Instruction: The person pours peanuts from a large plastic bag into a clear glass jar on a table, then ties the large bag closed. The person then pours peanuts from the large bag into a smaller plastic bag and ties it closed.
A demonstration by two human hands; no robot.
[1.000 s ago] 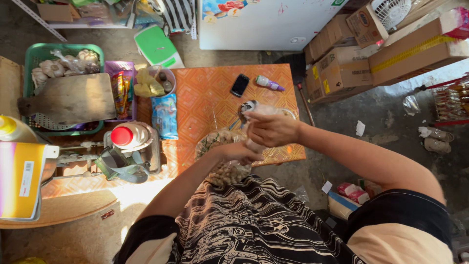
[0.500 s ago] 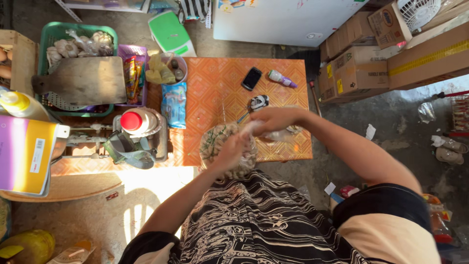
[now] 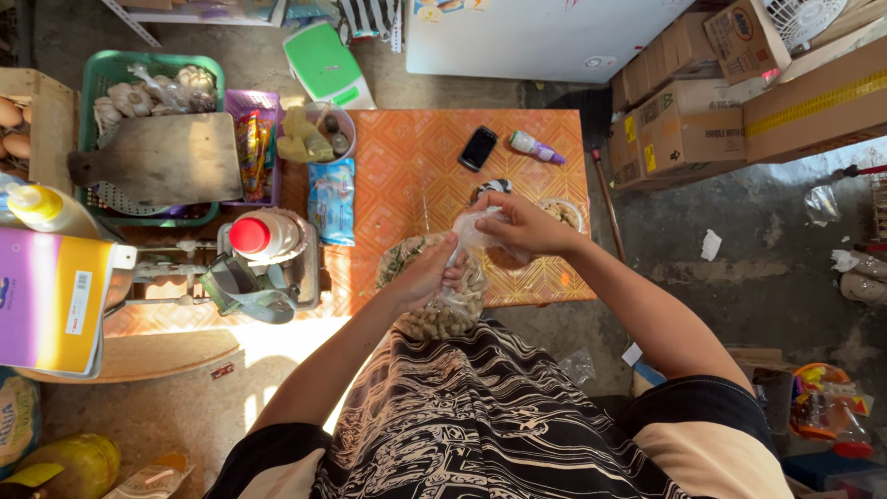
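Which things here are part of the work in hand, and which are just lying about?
In hand:
- left hand and right hand, both gripping the small clear bag
- large clear bag of peanuts under them
- small bowl beside the right hand

Lying about:
- black phone
- small bottle
- wooden board
- red-capped jar
- cardboard boxes

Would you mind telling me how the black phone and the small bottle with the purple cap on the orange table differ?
The phone is flat, dark and rectangular; the bottle is rounded, pale-bodied with a purple cap. The phone lies nearer the table's middle, the bottle nearer its right edge. Both lie untouched on the orange table, beyond both hands.
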